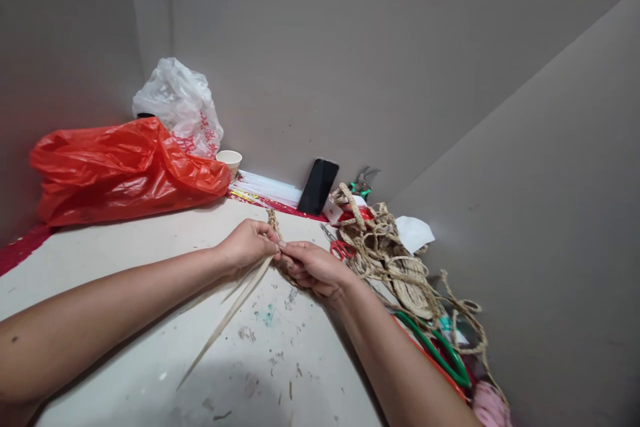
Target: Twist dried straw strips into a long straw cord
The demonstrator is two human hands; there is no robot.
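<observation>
Pale, flat strips [239, 307] trail from the pinched fingers toward me, slanting down to the left over the table [310, 353]. The braid [271, 217] they meet is at the middle of my view, poking out beyond the hands and running back under the right one. I have the left hand [247, 242] nearly closed, thumb and forefinger together on the strips near their upper end. The right hand [314, 265] is closed too, its fingers curled about the braid and its thumb tip touching the left fingertips; exactly what that tip pinches is too small for me to tell.

I judge this to be close work at the join, so I'd let the right hand anchor the braid and have the left lay the strips flat, with even, gentle tension. Too hard a pull could split such thin fibre; too slack a one would probably leave a loose spot. I'd also steer the free ends clear of the scissors [343, 250] and the rope heap [410, 287] on the right, where they could snag.
</observation>
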